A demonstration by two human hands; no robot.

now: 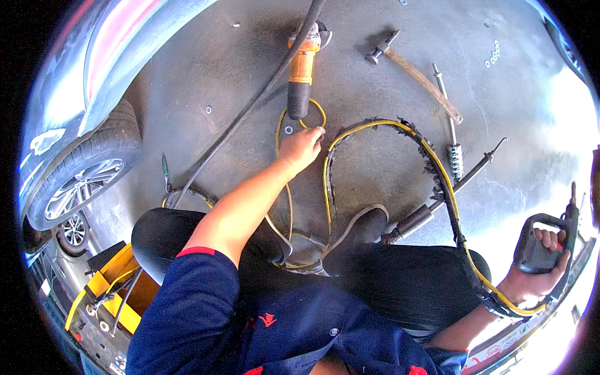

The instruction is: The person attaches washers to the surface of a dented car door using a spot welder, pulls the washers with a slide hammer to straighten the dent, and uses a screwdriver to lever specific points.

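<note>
My right hand (pixel 542 265), at the far right, is wrapped round a black pistol-grip gun (pixel 531 247) with a thin metal tip pointing away from me. A yellow hose in torn black sheathing (pixel 374 124) arches from between my feet to this gun. My left hand (pixel 301 149) reaches forward over the floor with its fingers closed together. Whatever it may pinch is hidden. Just beyond it lies an orange-and-black angle grinder (pixel 301 69), with a loop of yellow cord (pixel 319 107) between. A small washer (pixel 289 130) is on the floor beside my left hand.
A wooden-handled hammer (pixel 425 81), a slide hammer (pixel 451 119) and a black-handled rod (pixel 415 220) lie right of centre. Several washers (pixel 495 53) are farther off. A thick grey cable (pixel 250 103) crosses the left side near a car wheel (pixel 84 178). A yellow frame (pixel 115 294) stands lower left.
</note>
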